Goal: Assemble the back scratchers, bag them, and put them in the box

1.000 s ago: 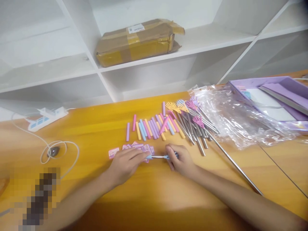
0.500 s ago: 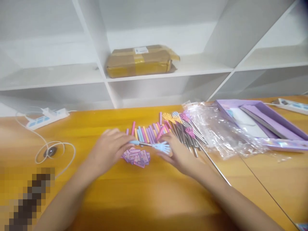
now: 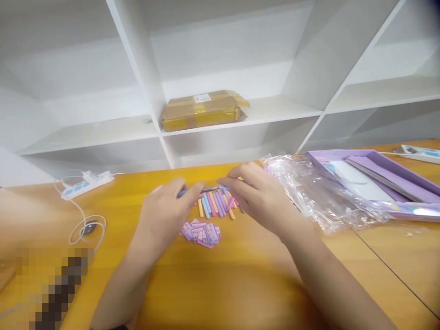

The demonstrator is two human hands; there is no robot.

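A light-blue back scratcher (image 3: 209, 189) with a metal rod lies crosswise between my two hands. My left hand (image 3: 164, 208) is closed around its blue handle end. My right hand (image 3: 257, 190) pinches the hand-shaped end, which the fingers mostly cover. Just beyond and below the rod, a row of coloured tubes (image 3: 219, 203) in purple, pink, yellow and blue rests on the table. Nearer to me sits a small pile of purple printed cards (image 3: 202, 233). My right hand hides most of the other scratchers behind it.
A clear plastic bag (image 3: 309, 195) and an open purple box (image 3: 343, 154) are on the right. Power strips (image 3: 90, 184) stand at both sides, with a dark cabled object (image 3: 90, 227) at left. A taped cardboard box (image 3: 202, 112) sits on the white shelf (image 3: 292, 110).
Both hands have risen slightly with the back scratcher. My right hand has closed over its hand-shaped end, which showed openly before. The view has tilted up a little.
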